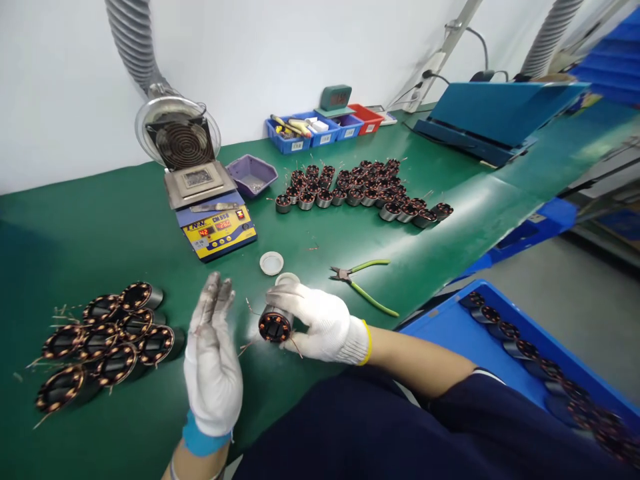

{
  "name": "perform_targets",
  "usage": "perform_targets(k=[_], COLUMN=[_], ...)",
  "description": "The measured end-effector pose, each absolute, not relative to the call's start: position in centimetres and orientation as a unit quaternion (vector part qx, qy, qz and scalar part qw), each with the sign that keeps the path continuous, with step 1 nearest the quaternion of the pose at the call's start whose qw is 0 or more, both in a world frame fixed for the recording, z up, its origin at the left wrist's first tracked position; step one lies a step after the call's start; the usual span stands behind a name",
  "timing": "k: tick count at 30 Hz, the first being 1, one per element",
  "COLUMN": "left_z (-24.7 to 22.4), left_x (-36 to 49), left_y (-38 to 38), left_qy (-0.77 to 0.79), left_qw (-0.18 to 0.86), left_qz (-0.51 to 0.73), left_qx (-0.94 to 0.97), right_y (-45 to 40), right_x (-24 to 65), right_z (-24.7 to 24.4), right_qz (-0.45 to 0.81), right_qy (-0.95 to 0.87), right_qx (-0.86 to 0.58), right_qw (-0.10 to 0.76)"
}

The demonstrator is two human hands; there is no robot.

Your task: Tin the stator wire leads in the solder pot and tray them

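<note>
My right hand (320,323), in a white glove with a yellow cuff, grips a motor stator (275,325) with copper windings and loose wire ends. My left hand (213,363), gloved with darkened fingertips, is held upright with its fingers stretched out and holds nothing. Left of it stands a group of several stators (107,340) with copper coils facing up. Two small round white dishes sit just beyond my hands; one white dish (271,263) shows fully, the other is partly behind my right hand. Green-handled cutters (367,283) lie spread on the right.
A solder pot (215,227) with lit red digits stands beneath a ducted hood (177,133). Near it are a purple bin (251,175) and many stators (360,183). Parts bins (310,133) line the wall. A blue tray (440,327) holding stators sits at lower right.
</note>
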State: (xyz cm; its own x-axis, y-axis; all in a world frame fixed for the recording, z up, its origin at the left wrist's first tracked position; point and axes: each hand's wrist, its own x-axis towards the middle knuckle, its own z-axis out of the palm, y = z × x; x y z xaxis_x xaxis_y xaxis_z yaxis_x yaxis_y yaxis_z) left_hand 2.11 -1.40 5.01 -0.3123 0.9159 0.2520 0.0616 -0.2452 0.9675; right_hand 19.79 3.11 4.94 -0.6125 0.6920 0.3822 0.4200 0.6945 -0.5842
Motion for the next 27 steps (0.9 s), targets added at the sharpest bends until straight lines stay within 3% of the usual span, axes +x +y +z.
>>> perform_targets(k=[5,7,10,12,15,20,24,27], left_z=[6.0,6.5,6.9,6.7,6.1,7.3,8.1,6.9], left_x=[0.6,0.2,0.2,0.6,1.5,0.9,0.1,1.1], left_y=[-0.9,-1.2,-1.8,-1.8,-1.5,-1.9,-1.2,0.0], left_qy=[0.501,0.463,0.435,0.490,0.568,0.461,0.446,0.505], left_qw=[0.152,0.226,0.357,0.371,0.416,0.530,0.510,0.485], left_qz=[0.447,0.416,0.502,0.529,0.453,0.527,0.680,0.697], left_qx=[0.725,0.749,0.656,0.585,0.547,0.479,0.282,0.154], right_y=[3.6,3.7,3.8,3.7,3.6,3.4,4.4,6.7], right_x=[21.1,21.6,22.3,22.5,22.4,22.2,22.4,22.3], right_z=[6.0,6.3,6.6,6.7,6.9,7.4,8.2,8.9], right_qz=[0.191,0.185,0.182,0.176,0.163,0.158,0.161,0.148], right_qy=[-0.901,-0.890,-0.879,-0.883,-0.896,-0.893,-0.879,-0.863], right_qx=[-0.324,-0.359,-0.382,-0.372,-0.356,-0.384,-0.417,-0.467], right_qw=[0.214,0.210,0.222,0.225,0.208,0.172,0.164,0.125])
